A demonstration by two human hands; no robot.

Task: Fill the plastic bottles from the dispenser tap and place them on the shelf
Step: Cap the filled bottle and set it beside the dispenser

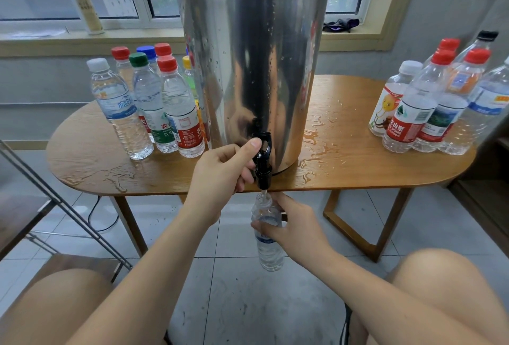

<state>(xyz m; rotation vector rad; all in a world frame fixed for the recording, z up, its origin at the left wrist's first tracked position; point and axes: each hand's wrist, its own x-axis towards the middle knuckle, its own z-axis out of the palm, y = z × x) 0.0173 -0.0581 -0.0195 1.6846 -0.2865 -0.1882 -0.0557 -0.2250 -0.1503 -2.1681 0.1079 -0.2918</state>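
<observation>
A tall steel dispenser [253, 63] stands at the front middle of a wooden table [358, 157]. Its black tap [264, 160] hangs over the table's front edge. My left hand [223, 171] grips the tap, thumb on the lever. Just below the spout, my right hand [292, 229] holds an uncapped clear plastic bottle [268, 245] upright, its mouth under the tap. A thin stream of water runs into it and it is mostly full. Capped bottles stand in a group at the table's left [154, 105] and another at its right [429, 102].
Puddles of water [316, 138] lie on the table around the dispenser. A metal-framed shelf [55, 207] stands at the lower left. A pump bottle [86, 6] stands on the windowsill. My knees are at the bottom corners, above a tiled floor.
</observation>
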